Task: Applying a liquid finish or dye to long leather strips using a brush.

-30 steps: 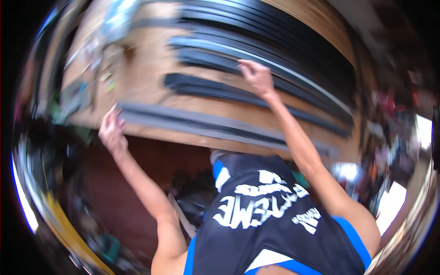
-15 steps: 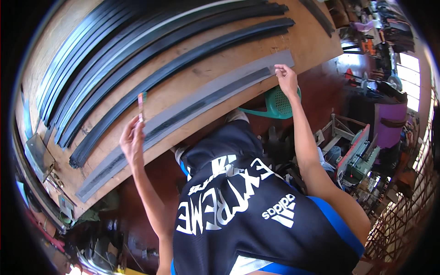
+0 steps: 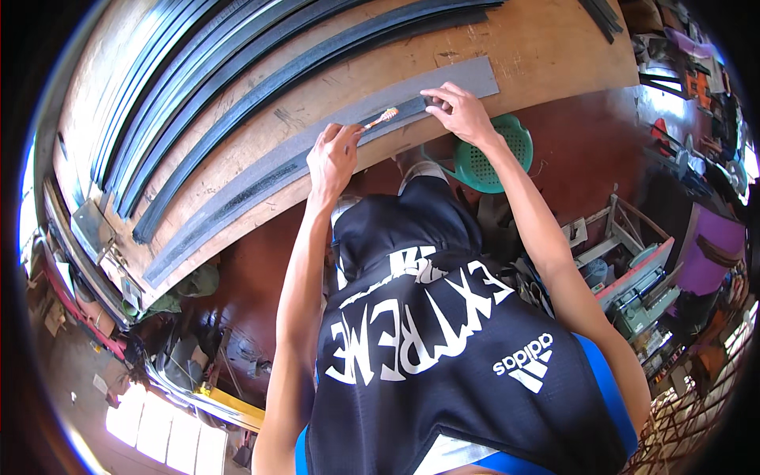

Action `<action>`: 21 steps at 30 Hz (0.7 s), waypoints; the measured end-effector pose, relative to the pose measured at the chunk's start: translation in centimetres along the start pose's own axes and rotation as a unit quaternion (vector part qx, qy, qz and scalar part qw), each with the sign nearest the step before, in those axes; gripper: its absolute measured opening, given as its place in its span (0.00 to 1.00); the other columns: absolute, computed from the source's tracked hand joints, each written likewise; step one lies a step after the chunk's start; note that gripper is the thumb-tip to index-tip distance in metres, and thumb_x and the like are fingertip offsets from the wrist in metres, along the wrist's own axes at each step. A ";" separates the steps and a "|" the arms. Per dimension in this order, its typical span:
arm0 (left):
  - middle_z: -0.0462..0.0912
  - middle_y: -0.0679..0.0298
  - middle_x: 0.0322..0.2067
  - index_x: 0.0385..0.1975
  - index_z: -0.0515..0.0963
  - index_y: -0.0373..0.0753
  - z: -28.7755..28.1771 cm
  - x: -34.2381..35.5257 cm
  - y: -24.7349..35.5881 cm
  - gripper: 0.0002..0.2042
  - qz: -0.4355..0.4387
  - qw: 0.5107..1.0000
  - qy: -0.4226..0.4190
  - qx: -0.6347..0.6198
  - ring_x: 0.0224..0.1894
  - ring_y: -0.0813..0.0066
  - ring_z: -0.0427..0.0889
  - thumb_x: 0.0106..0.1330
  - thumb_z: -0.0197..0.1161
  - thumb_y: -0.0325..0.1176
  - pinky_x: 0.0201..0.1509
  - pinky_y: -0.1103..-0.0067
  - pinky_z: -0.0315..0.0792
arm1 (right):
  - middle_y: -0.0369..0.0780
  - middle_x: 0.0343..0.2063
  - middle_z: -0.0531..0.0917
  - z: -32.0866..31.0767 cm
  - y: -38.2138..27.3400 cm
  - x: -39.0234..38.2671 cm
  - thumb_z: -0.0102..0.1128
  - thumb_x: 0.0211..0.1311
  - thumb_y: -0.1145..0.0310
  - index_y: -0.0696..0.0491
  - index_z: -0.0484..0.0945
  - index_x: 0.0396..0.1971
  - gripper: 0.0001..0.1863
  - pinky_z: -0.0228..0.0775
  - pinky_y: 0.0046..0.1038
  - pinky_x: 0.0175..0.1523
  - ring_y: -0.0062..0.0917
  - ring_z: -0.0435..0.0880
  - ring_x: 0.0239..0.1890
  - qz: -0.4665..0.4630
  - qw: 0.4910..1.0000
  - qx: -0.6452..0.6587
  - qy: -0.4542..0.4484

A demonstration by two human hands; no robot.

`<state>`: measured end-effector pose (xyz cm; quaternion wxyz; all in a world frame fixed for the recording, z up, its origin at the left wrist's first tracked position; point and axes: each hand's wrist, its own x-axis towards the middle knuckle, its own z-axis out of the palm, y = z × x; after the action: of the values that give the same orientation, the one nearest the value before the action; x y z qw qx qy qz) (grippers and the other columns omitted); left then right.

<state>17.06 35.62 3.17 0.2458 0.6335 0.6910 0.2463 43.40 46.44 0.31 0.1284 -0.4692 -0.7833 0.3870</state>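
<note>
My left hand (image 3: 334, 162) grips a small orange-handled brush (image 3: 381, 117), its pale head pointing right, held over a long dark strip (image 3: 277, 177) that lies on a grey backing strip (image 3: 473, 76) along the bench's front edge. At the right end of the dark strip, my right hand (image 3: 457, 111) has its thumb and fingers closed at the tip. Parts of both strips are hidden under my hands.
Several long black strips (image 3: 194, 107) lie across the wooden bench (image 3: 554, 71). A green plastic perforated seat (image 3: 495, 170) is below its front edge. To the right stand a metal frame (image 3: 625, 261), a purple panel (image 3: 708, 253) and clutter; more clutter fills the lower left.
My left hand has moved right along the strip with the brush, closer to my right hand. My right hand has shifted left and up in view. The view has turned.
</note>
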 end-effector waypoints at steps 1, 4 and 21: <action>0.79 0.62 0.31 0.36 0.83 0.46 0.0 -0.2 -0.1 0.05 0.002 1.000 0.019 0.002 0.33 0.61 0.82 0.62 0.64 0.32 0.35 0.69 0.76 | 0.38 0.31 0.78 0.5 -0.4 0.2 0.62 0.59 0.68 0.47 0.81 0.47 0.15 0.74 0.31 0.38 0.30 0.81 0.30 -0.029 0.999 -0.014 0.006; 0.79 0.62 0.32 0.36 0.83 0.47 1.4 0.2 1.1 0.05 -0.050 0.999 0.004 -0.012 0.34 0.60 0.81 0.62 0.64 0.32 0.35 0.69 0.75 | 0.39 0.30 0.79 0.0 0.1 0.2 0.62 0.58 0.69 0.49 0.80 0.43 0.12 0.75 0.32 0.37 0.32 0.82 0.30 0.016 1.000 0.002 0.010; 0.81 0.64 0.32 0.37 0.84 0.47 -2.9 4.1 -2.7 0.06 0.040 0.995 -0.090 -0.017 0.33 0.60 0.83 0.61 0.65 0.33 0.34 0.70 0.75 | 0.40 0.47 0.78 8.3 -8.0 -5.6 0.60 0.60 0.64 0.55 0.79 0.45 0.16 0.69 0.37 0.53 0.36 0.78 0.44 -0.118 0.991 -0.068 -0.003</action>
<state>12.80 39.45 3.49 0.3078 0.6758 0.6360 0.2097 36.61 35.63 1.45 0.1385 -0.3798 -0.8581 0.3166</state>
